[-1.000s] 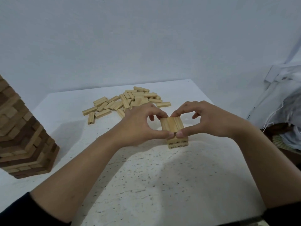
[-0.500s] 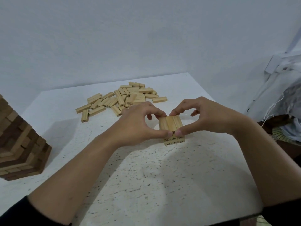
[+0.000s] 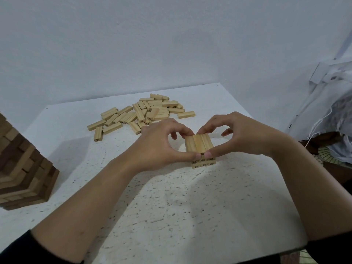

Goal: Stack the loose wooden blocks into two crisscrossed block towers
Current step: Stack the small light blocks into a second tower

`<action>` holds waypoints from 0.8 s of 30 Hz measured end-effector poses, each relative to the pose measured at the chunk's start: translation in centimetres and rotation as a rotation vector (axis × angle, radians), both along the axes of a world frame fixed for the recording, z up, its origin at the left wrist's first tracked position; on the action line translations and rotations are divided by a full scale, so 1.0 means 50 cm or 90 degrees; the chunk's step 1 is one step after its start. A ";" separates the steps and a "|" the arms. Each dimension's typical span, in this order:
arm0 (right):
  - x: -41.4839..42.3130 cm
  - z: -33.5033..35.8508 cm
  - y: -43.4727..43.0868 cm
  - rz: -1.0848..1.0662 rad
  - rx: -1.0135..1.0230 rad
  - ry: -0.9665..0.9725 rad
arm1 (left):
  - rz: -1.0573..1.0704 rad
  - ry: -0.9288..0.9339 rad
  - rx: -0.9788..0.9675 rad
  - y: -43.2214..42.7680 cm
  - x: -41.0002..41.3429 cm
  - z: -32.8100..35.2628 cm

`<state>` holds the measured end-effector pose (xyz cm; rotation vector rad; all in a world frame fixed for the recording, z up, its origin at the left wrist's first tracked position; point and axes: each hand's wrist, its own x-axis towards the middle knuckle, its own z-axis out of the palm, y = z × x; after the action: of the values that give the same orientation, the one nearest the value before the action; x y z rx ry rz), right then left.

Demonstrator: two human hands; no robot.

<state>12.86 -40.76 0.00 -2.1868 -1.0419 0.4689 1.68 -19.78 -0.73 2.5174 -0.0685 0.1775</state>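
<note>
Step in hand, as judged: squaring the top layer of the short stack, mid-table. To do it well, press the three top blocks evenly from both ends with light force, so the lower layers do not shift, and check that the edges sit flush.

Grip: left hand and right hand each curl narrowly round the stack top. Thumbs touch its near end side by side, forefingers its far end.

Loose blocks lie heaped further back. A taller tower stands at the left edge of the table.

Bare forearms, dark sleeves (pushed up past both elbows).
</note>
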 end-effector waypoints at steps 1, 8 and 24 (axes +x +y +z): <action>0.000 0.000 0.000 -0.001 -0.002 0.000 | 0.001 0.000 -0.003 0.000 0.000 0.000; -0.001 -0.002 0.000 0.006 -0.005 0.002 | 0.003 -0.001 -0.017 0.000 0.000 -0.002; -0.003 -0.003 -0.006 0.010 0.020 0.025 | 0.004 0.007 -0.027 0.001 -0.003 -0.001</action>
<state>12.68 -41.07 -0.16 -2.1343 -1.0398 0.4978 1.52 -19.75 -0.76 2.4758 -0.0511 0.1661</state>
